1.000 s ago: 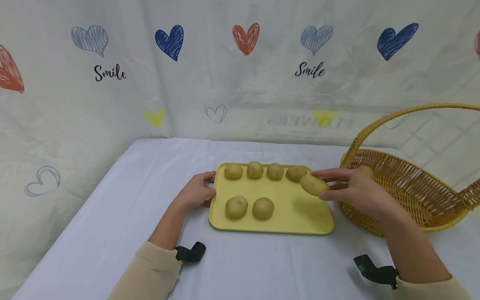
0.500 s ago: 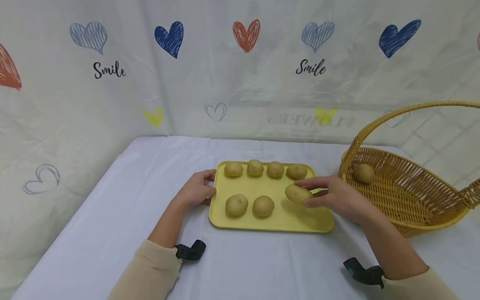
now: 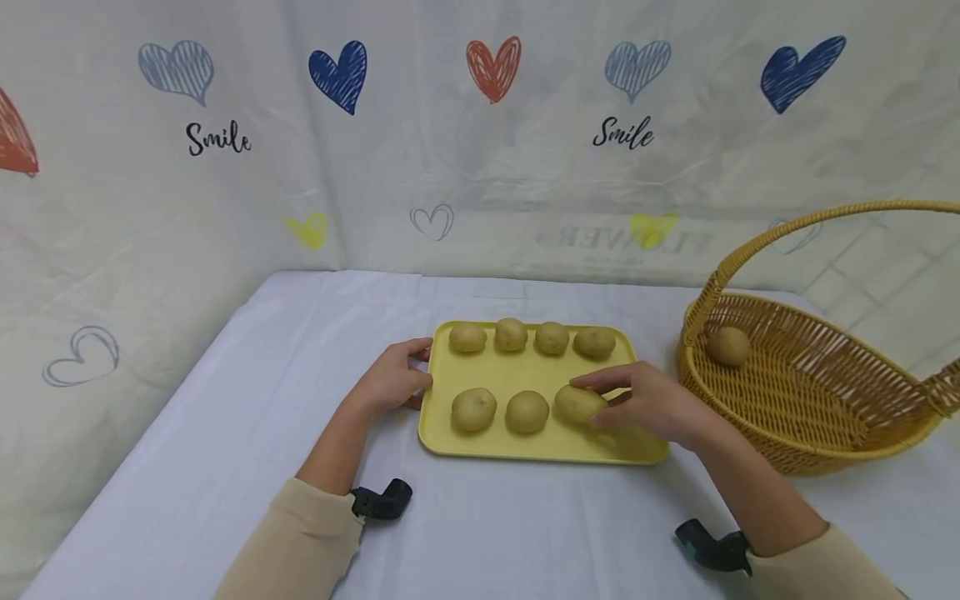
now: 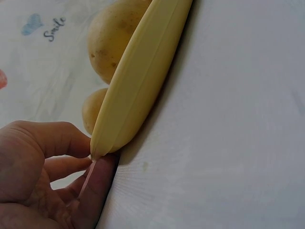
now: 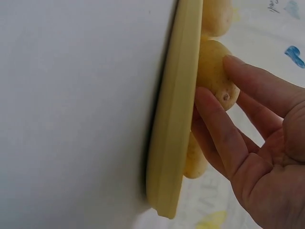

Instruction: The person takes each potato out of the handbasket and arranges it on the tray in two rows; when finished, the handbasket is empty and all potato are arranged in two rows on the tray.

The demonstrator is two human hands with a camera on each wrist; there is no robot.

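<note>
A yellow tray [image 3: 491,375] lies on the white-covered table with two rows of potatoes on it. My left hand [image 3: 392,379] holds the tray's left edge; in the left wrist view the thumb [image 4: 62,138] is at its rim and a finger reaches beneath. At the right end of the front row, my right hand [image 3: 660,404] holds a potato [image 3: 577,404] between thumb and fingers, low at the tray's surface. Up close in the right wrist view, fingertips lie on both sides of that potato [image 5: 214,71]. Whether it bears on the tray is hard to tell.
A wicker basket [image 3: 810,462] with a tall arched handle stands right of the tray, one potato [image 3: 728,346] inside. Four-plus is avoided: several potatoes [image 3: 511,334] line the tray's back. A cloth backdrop [image 3: 420,158] with hearts hangs behind the table.
My right hand has carried the potato from near the basket leftward and down to the front row's right end. The left hand stays at the tray's edge.
</note>
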